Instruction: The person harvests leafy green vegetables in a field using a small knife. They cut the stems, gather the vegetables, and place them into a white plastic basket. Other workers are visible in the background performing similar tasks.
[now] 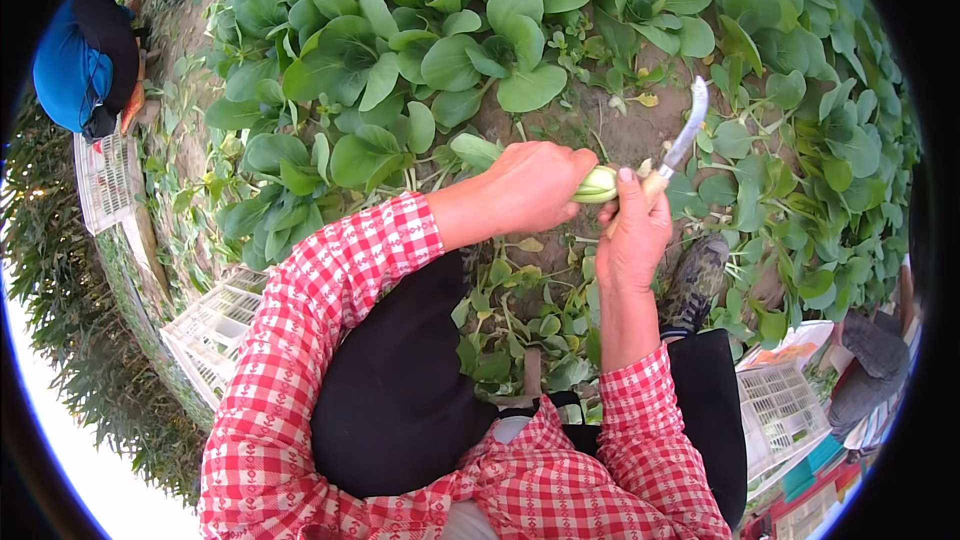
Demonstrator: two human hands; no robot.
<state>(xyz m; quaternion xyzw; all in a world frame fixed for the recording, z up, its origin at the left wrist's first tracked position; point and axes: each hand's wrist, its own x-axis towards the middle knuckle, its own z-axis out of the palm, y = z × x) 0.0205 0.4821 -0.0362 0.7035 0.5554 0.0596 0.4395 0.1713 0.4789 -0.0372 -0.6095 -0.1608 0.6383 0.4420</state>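
My left hand (541, 186) is wrapped around a head of bok choy (598, 185), its pale stalk base pointing right and some leaf showing behind the wrist. My right hand (636, 229) grips the wooden handle (646, 193) of a small curved harvesting knife (687, 127). The metal blade rises up and to the right, apart from the stalks. My right thumb lies against the cut-looking base of the bok choy, and both hands nearly meet above bare soil. Rows of growing bok choy (450, 60) stand just ahead of them.
Loose leaves (551, 330) litter the ground by my camouflage shoe (696, 281). White plastic crates stand at the left (221, 330), far left (112, 180) and right (780, 401). A person in blue (64, 64) bends at the upper left; another person's legs (874, 371) show at the right.
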